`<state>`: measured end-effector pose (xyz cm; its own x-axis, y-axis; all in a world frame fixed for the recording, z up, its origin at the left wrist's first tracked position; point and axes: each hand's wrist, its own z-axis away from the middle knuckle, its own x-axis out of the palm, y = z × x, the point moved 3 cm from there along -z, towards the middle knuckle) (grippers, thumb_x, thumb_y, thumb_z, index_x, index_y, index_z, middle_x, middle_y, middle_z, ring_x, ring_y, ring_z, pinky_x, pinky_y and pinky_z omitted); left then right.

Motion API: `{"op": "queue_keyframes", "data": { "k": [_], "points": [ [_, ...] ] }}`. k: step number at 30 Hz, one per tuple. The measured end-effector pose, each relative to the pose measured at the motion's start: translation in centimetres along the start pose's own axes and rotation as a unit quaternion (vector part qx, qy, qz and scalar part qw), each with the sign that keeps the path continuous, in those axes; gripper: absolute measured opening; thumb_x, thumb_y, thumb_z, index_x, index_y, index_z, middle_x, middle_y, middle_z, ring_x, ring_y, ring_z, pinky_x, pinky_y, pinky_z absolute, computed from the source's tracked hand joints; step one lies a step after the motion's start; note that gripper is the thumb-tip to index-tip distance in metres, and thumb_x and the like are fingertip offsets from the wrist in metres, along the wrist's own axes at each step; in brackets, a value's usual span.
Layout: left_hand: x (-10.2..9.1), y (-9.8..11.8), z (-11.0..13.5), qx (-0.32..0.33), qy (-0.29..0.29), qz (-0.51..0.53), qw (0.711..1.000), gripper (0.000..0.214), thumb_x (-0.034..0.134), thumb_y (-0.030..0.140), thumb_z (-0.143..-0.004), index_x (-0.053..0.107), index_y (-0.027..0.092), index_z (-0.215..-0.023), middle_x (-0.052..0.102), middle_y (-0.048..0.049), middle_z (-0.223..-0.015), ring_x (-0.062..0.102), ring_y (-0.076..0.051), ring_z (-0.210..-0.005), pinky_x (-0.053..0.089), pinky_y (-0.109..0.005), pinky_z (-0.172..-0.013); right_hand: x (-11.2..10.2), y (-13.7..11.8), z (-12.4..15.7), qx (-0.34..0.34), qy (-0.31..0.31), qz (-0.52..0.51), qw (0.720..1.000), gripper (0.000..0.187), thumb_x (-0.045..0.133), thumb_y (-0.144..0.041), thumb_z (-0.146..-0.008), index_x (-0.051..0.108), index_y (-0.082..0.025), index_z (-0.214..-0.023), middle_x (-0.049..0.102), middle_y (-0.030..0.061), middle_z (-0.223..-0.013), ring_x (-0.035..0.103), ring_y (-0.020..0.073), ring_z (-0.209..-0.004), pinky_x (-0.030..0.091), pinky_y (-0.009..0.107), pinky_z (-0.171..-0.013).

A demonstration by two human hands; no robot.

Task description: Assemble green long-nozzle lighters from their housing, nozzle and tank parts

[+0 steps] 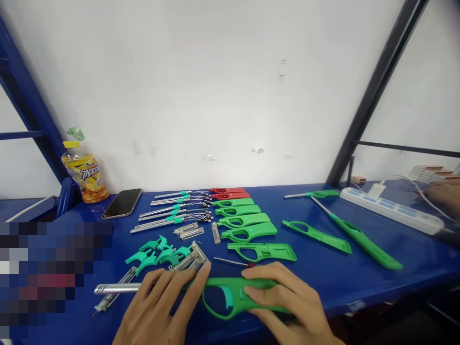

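Observation:
A green utility lighter [237,287] with a long silver barrel lies across both my hands near the table's front edge. My left hand [161,306] is closed over the base of the barrel, its fingers pointing away from me. My right hand [291,297] grips the handle, thumb and fingers on either side. A teal trigger [227,298] shows inside the lighter's finger loop. Just beyond lies a thin screwdriver [232,261], partly hidden by my right hand. Teal triggers [145,261] and clear fuel tanks [185,261] are heaped beyond my left hand.
Silver barrels with wires [154,224] lie in a row beside green and red handle shells [247,232]. Two assembled lighters [366,242] and a half shell [318,235] lie right. A power strip [395,208], phone [122,203] and drink bottle [86,175] stand further out. Another person's hand [445,196] is far right.

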<state>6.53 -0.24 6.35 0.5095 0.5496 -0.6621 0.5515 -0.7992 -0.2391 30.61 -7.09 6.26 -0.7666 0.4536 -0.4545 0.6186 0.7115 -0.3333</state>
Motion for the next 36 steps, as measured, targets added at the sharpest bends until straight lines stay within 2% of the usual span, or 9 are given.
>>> {"op": "queue_keyframes", "data": {
  "k": [2,6,12,18,21,26,36],
  "points": [
    [0.2,-0.2,-0.1,0.0,0.007,0.001,1.0,0.048,0.038,0.004,-0.108,0.065,0.019,-0.145,0.078,-0.0081,-0.116,0.07,-0.021,-0.098,0.046,-0.037,-0.096,0.0,0.1,-0.2,0.019,-0.026,0.011,0.999,0.009,0.071,-0.022,-0.106,0.072,-0.025,-0.114,0.082,0.005,-0.118,0.081,0.0163,-0.099,0.064,0.025,-0.088],
    [0.8,-0.3,-0.1,0.009,-0.006,0.005,1.0,0.049,0.042,-0.001,-0.105,0.066,0.019,-0.143,0.077,-0.0072,-0.115,0.07,-0.021,-0.097,0.047,-0.036,-0.096,0.3,0.5,-0.1,0.076,-0.063,0.021,0.995,0.016,0.071,-0.028,-0.106,0.071,-0.033,-0.122,0.081,0.0,-0.123,0.08,0.0161,-0.107,0.062,0.023,-0.096],
    [1.6,-0.6,0.3,0.004,-0.031,0.009,0.999,0.047,0.044,0.001,-0.106,0.063,0.018,-0.146,0.076,-0.008,-0.118,0.068,-0.022,-0.102,0.045,-0.038,-0.1,0.9,0.7,0.3,0.126,-0.112,0.006,0.986,0.034,0.072,-0.02,-0.103,0.066,-0.037,-0.132,0.079,-0.0018,-0.123,0.078,0.0179,-0.11,0.061,0.026,-0.097],
    [1.9,-0.6,0.6,0.001,-0.044,0.001,0.999,0.049,0.044,0.0,-0.106,0.063,0.018,-0.148,0.075,-0.0087,-0.122,0.067,-0.023,-0.106,0.043,-0.04,-0.103,1.0,0.9,0.5,0.163,-0.136,0.046,0.976,0.055,0.079,-0.015,-0.096,0.063,-0.039,-0.143,0.077,-0.0016,-0.128,0.077,0.0217,-0.114,0.062,0.031,-0.099],
    [1.9,-0.6,0.6,0.006,-0.043,-0.003,0.999,0.05,0.045,-0.001,-0.105,0.062,0.017,-0.148,0.075,-0.0092,-0.122,0.068,-0.024,-0.106,0.043,-0.041,-0.103,1.2,1.1,0.6,0.194,-0.147,0.057,0.968,0.05,0.076,-0.018,-0.097,0.065,-0.036,-0.143,0.077,0.001,-0.128,0.076,0.0246,-0.114,0.062,0.036,-0.097],
    [1.7,-0.5,0.6,-0.002,-0.027,-0.003,1.0,0.048,0.048,0.0,-0.104,0.063,0.016,-0.147,0.074,-0.0104,-0.122,0.067,-0.024,-0.104,0.044,-0.042,-0.101,1.4,1.2,0.3,0.234,-0.165,0.036,0.957,0.024,0.071,-0.023,-0.102,0.07,-0.031,-0.124,0.078,0.0008,-0.113,0.077,0.024,-0.103,0.061,0.035,-0.088],
    [1.5,-0.3,0.3,-0.008,-0.017,0.02,1.0,0.041,0.048,0.006,-0.109,0.066,0.019,-0.144,0.074,-0.0089,-0.118,0.067,-0.023,-0.102,0.046,-0.04,-0.098,1.3,1.1,0.5,0.184,-0.129,0.051,0.973,0.027,0.071,-0.016,-0.1,0.067,-0.03,-0.123,0.078,0.0005,-0.109,0.078,0.0221,-0.098,0.06,0.03,-0.082]
  ]
}}
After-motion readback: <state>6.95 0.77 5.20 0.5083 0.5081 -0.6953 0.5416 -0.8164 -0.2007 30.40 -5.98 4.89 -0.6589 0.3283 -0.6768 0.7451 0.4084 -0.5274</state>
